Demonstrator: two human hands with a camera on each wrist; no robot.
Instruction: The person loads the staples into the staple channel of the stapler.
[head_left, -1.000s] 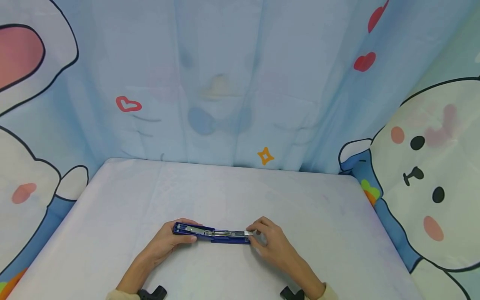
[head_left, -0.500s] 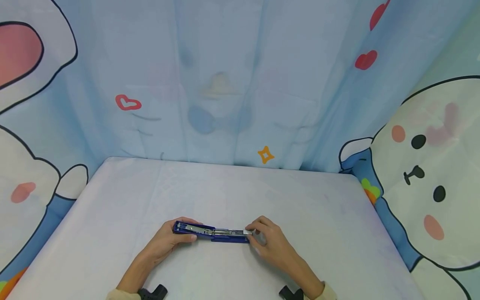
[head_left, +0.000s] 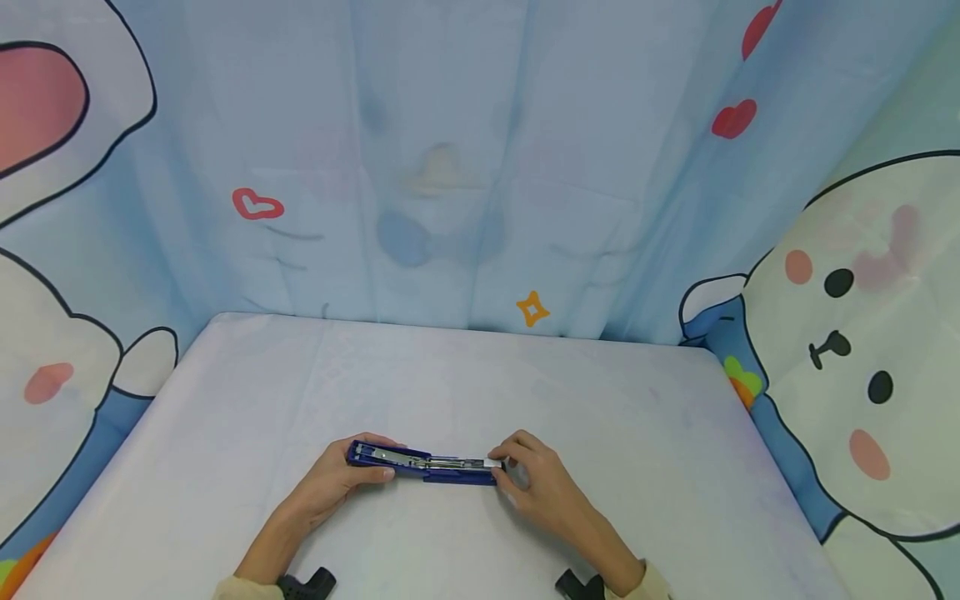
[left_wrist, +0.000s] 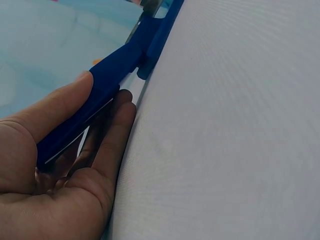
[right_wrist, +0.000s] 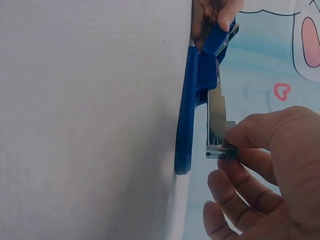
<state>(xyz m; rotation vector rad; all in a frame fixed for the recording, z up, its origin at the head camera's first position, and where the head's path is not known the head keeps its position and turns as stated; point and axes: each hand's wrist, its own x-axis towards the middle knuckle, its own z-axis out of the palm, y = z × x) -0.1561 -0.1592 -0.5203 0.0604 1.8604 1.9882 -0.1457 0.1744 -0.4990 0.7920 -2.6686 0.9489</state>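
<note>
A blue stapler (head_left: 459, 477) lies opened out flat, its top cover swung back to the left and its metal magazine (right_wrist: 216, 112) exposed. My left hand (head_left: 341, 472) grips the top cover, thumb on the near side and fingers behind and beneath. In the left wrist view the thumb presses on the blue cover (left_wrist: 112, 67). My right hand (head_left: 540, 479) pinches a small silvery strip of staples (right_wrist: 231, 146) between thumb and index finger at the magazine's front end. The fingers partly hide the strip. The blue base (right_wrist: 185, 120) stands apart from the magazine, near the tabletop.
A white cloth covers the table (head_left: 420, 383). Behind it hangs a blue curtain (head_left: 450, 208) printed with hearts and cartoon animals. Black wrist mounts (head_left: 307, 585) are strapped to both wrists.
My right hand has shifted very slightly left with the strip, at the magazine's end. The left hand keeps its hold on the stapler, and the view has tilted a little.
</note>
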